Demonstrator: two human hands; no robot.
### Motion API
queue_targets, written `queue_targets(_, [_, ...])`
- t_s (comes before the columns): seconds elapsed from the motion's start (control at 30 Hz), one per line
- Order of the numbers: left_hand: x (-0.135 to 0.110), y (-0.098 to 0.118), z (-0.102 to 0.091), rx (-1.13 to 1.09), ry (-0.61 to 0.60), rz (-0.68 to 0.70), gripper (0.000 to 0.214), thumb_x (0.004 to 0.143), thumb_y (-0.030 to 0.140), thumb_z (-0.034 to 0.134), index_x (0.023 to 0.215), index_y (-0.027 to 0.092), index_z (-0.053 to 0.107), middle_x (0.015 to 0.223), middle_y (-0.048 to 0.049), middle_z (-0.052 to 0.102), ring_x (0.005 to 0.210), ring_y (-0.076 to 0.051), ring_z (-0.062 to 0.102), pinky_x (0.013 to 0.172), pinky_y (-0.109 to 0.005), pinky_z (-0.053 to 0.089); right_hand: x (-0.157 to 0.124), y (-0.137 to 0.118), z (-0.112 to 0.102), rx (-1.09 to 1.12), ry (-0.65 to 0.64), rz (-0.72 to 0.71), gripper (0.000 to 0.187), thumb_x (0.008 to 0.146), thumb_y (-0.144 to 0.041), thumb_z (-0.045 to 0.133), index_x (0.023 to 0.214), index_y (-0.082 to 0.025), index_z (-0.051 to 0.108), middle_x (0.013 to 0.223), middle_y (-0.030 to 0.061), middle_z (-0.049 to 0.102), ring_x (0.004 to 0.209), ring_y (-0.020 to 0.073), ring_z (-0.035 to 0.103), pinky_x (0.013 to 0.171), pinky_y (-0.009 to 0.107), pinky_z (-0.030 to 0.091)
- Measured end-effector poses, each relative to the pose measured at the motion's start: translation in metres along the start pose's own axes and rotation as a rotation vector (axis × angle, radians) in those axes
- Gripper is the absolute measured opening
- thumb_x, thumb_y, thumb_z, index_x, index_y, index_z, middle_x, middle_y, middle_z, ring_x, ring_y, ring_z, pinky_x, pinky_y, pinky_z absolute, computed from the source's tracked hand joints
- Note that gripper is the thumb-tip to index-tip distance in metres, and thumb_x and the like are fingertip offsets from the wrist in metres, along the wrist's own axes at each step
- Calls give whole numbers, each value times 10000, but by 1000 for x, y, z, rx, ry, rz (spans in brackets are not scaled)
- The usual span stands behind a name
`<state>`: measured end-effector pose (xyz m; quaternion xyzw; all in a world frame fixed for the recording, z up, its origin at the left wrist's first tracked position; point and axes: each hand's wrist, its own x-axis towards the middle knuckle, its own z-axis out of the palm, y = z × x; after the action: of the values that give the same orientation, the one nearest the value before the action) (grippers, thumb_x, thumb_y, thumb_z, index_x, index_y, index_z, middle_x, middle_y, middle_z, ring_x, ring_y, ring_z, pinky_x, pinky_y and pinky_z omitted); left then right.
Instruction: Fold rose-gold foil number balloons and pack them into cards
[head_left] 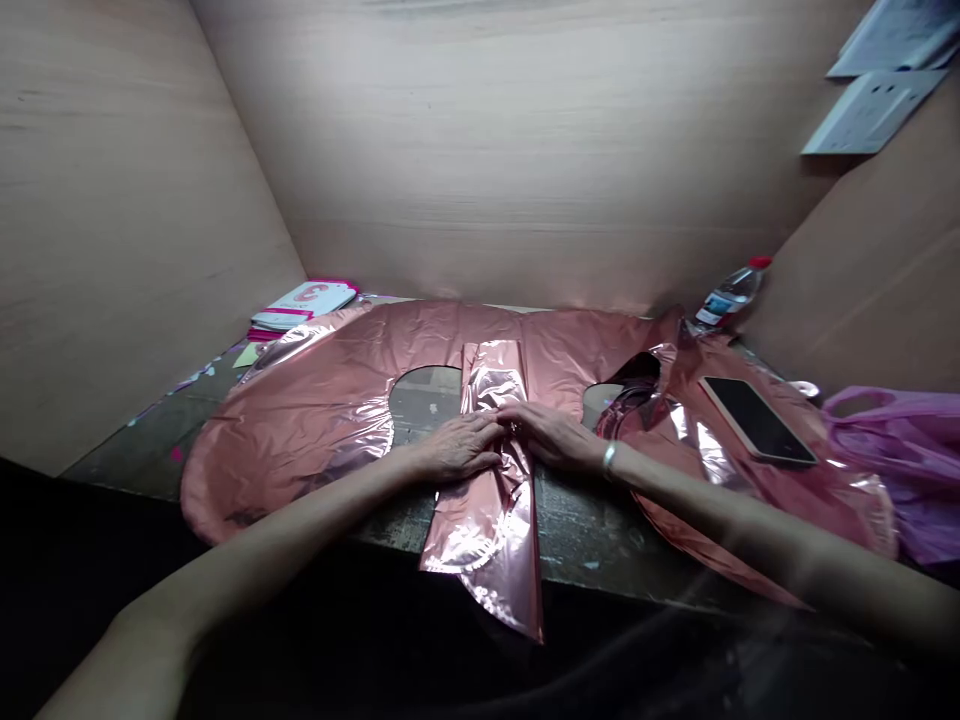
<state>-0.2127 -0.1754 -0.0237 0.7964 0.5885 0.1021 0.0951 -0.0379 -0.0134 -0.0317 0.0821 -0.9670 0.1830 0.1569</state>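
A folded strip of shiny rose-gold foil balloon (484, 525) runs down the middle, and its lower end hangs over the table's front edge. My left hand (459, 447) lies on this strip from the left with its fingers stretched out. From the right, my right hand (556, 438) rests on the same foil, fingers extended and meeting the left fingertips. Its thumb and palm are partly hidden. Beneath and behind the strip spreads a large flat rose-gold foil balloon (300, 410) with rounded cut-outs. Whether the strip and this sheet are one piece I cannot tell.
A phone (759, 420) lies on the foil at right, near a pink plastic bag (900, 450). A red-capped bottle (731, 295) leans at the back right. Printed packets (304, 303) are stacked at back left. Wooden panels (480, 150) enclose the table (592, 530).
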Motion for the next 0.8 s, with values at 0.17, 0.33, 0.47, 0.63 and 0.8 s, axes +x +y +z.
queue_targets(0.17, [-1,1,-1,-3,-65,8,585,1004,479,360,1494,163,323,1606,-117,247,1500,-199,162,1213,-360,127,-55,-60,-18,34,-250,-140,706,894,-331,551,1527,-152,295,1586,155,279,1492,260,176,1207,471,190])
queue_targets(0.33, [-1,-1,0,-7,-130,-4,600,1023,455,287,1535,147,232,1629,-108,149,1513,-188,60,1220,-363,54,-45,-82,-11,28,-265,-106,820,884,-504,564,1539,-114,262,1595,192,223,1495,302,145,1205,526,139])
queue_targets(0.47, [-2,-1,-2,-105,-65,18,556,1011,397,334,1502,140,288,1624,-132,169,1506,-211,128,1214,-384,134,-27,-82,4,18,-146,-109,579,935,-317,501,1487,-174,398,1526,149,401,1457,292,277,1188,507,226])
queue_targets(0.63, [-3,5,-6,-245,26,-36,594,953,357,461,1482,148,291,1552,-178,339,1423,-272,343,1150,-439,288,-24,-91,8,162,-100,-14,373,987,-288,449,1331,-312,592,1307,84,630,1321,235,491,1129,417,345])
queue_targets(0.8, [-1,-14,-11,-718,41,-96,382,925,449,513,1192,181,555,1304,-117,605,1243,-259,532,1026,-402,430,-12,-78,-4,618,-66,445,264,925,-340,560,1130,-258,705,979,24,727,1029,236,655,926,350,513])
